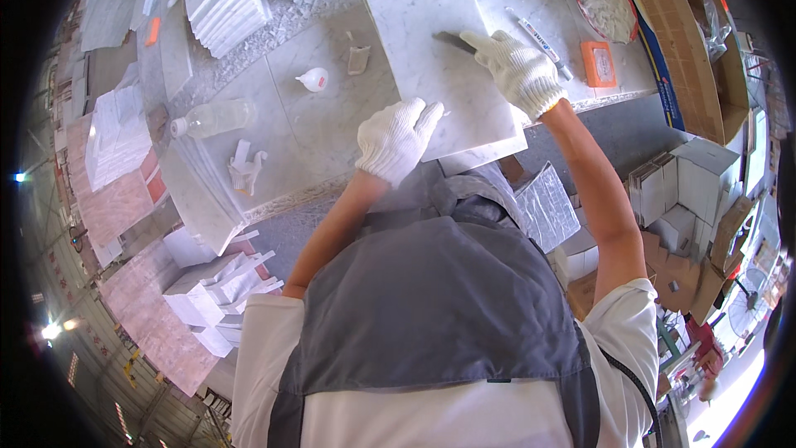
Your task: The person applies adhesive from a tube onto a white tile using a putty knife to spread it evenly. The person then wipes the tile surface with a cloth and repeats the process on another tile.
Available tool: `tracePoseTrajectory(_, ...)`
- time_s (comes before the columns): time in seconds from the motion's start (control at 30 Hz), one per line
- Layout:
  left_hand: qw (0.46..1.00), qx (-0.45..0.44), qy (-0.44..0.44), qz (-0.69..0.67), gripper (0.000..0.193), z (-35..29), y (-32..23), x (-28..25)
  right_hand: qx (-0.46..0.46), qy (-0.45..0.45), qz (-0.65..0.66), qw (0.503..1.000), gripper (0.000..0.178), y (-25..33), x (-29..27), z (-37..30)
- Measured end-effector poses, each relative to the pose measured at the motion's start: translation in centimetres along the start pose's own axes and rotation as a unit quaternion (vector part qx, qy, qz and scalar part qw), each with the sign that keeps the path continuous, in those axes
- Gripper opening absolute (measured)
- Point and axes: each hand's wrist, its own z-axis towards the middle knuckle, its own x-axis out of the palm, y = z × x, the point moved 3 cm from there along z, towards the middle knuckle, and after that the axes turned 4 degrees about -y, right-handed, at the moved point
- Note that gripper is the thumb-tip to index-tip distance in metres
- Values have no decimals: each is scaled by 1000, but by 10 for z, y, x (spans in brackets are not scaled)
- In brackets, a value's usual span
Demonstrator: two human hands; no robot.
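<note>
White marble tile [439,58] lies on the surface [315,124], overhanging its near edge; left hand [396,139] presses flat, right hand [518,70] grips a scraper [454,41]. A slip could gouge it.

This is looking like a stone-working shop, a place where marble tiles are being cut and finished. White veined slabs are covering the workbench [315,129], and more tiles are standing stacked on edge [222,0] at its far side. Pinkish stone sheets [116,199] are lying off to the left, with pale offcuts [217,282] piling up below the bench edge. Cardboard boxes [676,191] are crowding the floor on the right (some flattened, some open). A round tray of pale paste [605,4] is sitting on the bench, and a person in an apron and white work gloves is standing at it.
</note>
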Motion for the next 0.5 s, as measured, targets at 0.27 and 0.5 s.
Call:
tracePoseTrajectory(0.27,1000,-1,5,-25,38,2,2,2,10,33,0,999,47,13,6,-13)
tracePoseTrajectory(0.5,1000,0,5,5,39,2,-1,0,50,14,83,995,47,8,-3,-6)
